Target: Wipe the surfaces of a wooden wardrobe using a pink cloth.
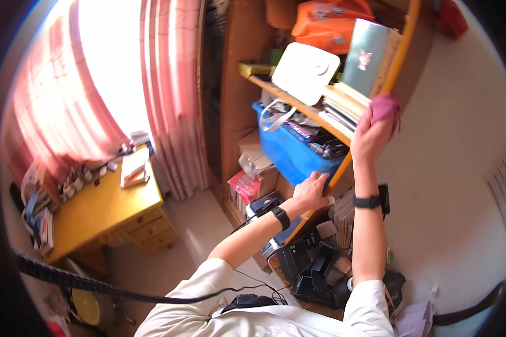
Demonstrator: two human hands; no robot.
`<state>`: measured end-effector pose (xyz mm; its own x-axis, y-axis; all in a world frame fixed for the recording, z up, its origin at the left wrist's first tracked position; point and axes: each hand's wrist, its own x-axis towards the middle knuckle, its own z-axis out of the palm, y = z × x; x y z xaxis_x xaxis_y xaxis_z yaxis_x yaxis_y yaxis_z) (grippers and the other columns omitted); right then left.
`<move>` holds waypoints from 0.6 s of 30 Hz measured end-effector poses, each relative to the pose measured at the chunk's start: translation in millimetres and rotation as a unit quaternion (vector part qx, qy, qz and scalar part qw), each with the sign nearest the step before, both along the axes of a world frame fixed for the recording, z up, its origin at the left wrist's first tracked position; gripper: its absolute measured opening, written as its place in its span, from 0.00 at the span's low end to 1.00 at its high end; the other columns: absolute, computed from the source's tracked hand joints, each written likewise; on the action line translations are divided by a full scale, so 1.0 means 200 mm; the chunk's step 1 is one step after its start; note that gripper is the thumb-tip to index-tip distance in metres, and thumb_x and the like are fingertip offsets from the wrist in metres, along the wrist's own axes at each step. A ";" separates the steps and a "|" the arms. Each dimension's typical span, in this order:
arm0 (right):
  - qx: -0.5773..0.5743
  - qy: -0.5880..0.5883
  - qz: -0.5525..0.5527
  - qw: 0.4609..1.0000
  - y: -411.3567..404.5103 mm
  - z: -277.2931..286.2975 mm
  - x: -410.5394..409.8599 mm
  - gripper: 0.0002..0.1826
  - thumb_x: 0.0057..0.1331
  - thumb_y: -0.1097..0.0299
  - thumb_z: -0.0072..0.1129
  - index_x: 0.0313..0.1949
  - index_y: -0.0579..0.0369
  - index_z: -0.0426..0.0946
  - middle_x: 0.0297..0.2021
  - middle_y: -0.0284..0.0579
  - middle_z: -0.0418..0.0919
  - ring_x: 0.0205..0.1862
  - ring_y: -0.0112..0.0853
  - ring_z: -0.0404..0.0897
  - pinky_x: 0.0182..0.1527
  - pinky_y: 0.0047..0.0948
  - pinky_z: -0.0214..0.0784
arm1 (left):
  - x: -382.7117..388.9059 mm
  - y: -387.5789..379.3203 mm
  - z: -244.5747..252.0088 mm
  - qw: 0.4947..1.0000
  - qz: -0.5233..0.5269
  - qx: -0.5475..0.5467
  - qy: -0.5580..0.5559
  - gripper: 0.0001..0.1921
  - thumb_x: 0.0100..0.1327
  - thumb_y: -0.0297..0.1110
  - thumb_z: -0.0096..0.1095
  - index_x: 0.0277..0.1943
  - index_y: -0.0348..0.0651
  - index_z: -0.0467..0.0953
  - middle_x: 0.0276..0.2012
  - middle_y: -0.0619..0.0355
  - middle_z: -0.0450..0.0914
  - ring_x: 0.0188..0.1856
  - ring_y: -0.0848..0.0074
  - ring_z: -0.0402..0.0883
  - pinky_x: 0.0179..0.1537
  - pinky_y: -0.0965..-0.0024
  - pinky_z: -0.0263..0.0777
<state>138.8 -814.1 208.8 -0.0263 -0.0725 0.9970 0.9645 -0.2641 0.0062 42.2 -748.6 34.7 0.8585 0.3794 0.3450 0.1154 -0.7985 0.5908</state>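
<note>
A pink cloth (386, 108) is bunched in my right hand (369, 139), which is pressed against the yellow-orange front edge of a wooden shelf unit (398, 59). Lower down, my left hand (310, 193) grips the same upright edge, fingers on the inner side and thumb on the outer. Just beyond its fingertips is a blue plastic bin (286, 151) packed with assorted items and a white strap. Above the bin, a stack of books and papers (341, 105) lies on a shelf near my right hand. A teal book or folder (364, 54) stands upright on it.
A white box-like object (305, 71) juts over the shelf edge; an orange bag (333, 25) sits behind. Black electronics (316, 274) and cables crowd the low surface below my arms. A yellow desk (109, 202) stands left, by pink curtains (173, 92). A black braided cable (109, 286) crosses the lower left.
</note>
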 end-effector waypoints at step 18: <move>0.003 0.055 -0.056 0.997 0.03 -0.35 -0.14 0.11 0.73 0.67 0.59 0.46 0.64 0.74 0.43 0.61 0.78 0.46 0.56 0.79 0.51 0.51 0.70 | -1.05 0.46 -0.95 0.946 -0.034 -0.118 0.301 0.38 0.58 0.54 0.69 0.69 0.50 0.70 0.62 0.47 0.76 0.64 0.53 0.77 0.62 0.53 0.74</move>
